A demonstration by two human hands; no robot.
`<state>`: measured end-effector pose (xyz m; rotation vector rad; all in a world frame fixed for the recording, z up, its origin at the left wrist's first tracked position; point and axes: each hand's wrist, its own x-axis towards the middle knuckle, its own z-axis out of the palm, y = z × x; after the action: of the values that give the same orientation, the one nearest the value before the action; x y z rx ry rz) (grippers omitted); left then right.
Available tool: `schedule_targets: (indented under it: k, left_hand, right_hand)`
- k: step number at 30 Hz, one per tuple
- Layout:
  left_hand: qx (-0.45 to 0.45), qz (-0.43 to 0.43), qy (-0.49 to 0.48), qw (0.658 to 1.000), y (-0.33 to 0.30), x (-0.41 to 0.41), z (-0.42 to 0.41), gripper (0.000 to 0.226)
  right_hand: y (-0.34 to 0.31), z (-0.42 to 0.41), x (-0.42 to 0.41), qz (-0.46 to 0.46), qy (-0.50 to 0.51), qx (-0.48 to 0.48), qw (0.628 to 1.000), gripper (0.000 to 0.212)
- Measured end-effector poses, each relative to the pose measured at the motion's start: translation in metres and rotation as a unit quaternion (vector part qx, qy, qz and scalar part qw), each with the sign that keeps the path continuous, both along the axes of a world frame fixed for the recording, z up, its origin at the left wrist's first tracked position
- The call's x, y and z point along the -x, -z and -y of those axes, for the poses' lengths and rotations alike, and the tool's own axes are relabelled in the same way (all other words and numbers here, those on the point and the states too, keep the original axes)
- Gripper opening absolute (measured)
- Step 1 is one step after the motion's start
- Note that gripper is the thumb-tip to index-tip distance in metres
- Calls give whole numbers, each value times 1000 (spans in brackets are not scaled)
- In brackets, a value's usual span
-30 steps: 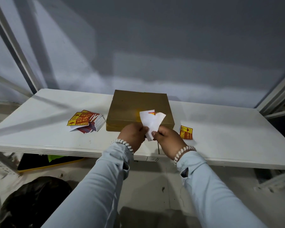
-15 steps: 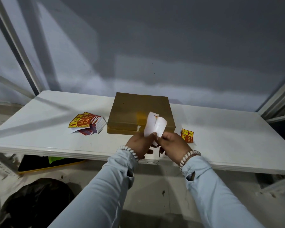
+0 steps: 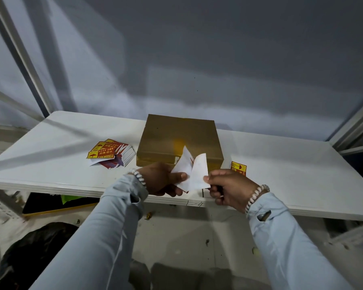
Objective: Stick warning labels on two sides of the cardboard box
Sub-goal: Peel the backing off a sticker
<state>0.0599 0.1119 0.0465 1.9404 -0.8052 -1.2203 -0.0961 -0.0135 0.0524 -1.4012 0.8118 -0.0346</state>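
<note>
A flat brown cardboard box [image 3: 176, 137] lies on the white table [image 3: 281, 174], centred in front of me. Just in front of its near edge I hold a warning label [image 3: 194, 172] with its white back toward me, split into two curling leaves. My left hand [image 3: 161, 181] pinches the left leaf, where a little red print shows. My right hand [image 3: 228, 188] pinches the right leaf at its lower corner. A stack of yellow and red "KEEP DRY" labels [image 3: 109, 153] lies left of the box. A single yellow label [image 3: 238, 167] lies right of it.
A grey wall rises behind the table, with white metal frame bars at the left [image 3: 23, 57] and right [image 3: 352, 126]. Below the table edge sit a black bag [image 3: 32, 250] and a dark tray with something green [image 3: 57, 203].
My hands have drawn apart, the right one moving right, and the two leaves of the label have opened wider. The box and loose labels stay put.
</note>
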Motion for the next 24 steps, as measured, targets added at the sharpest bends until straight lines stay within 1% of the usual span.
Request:
schedule_targets:
  k: [4,9,11,14,17,20,22,24]
  left_hand:
    - [-16,-12,8,1000,-1,-3,-6,32]
    - [-7,-59,15,998,-2,-5,-8,33]
    - [-15,-54,5,998,-1,-9,-11,33]
    - [-24,-45,-43,998,3,-18,-19,31]
    - [-15,-39,-90,995,4,-20,-21,24]
    - [34,-34,-145,988,5,-20,-13,18]
    - [57,-4,-157,986,6,-22,-9,17]
    - [57,11,-158,986,9,-23,-7,10]
  right_hand:
    - [0,5,2,-5,11,-31,999,25]
    - [-3,5,3,5,15,-64,998,28]
    - [-4,9,6,15,46,-75,996,29]
    - [-2,25,16,56,136,-85,986,23]
    - [1,30,19,66,136,-50,987,21]
    - [4,21,11,79,130,-2,988,16]
    - [5,18,7,84,130,26,988,15]
    - [6,18,6,78,122,54,988,15]
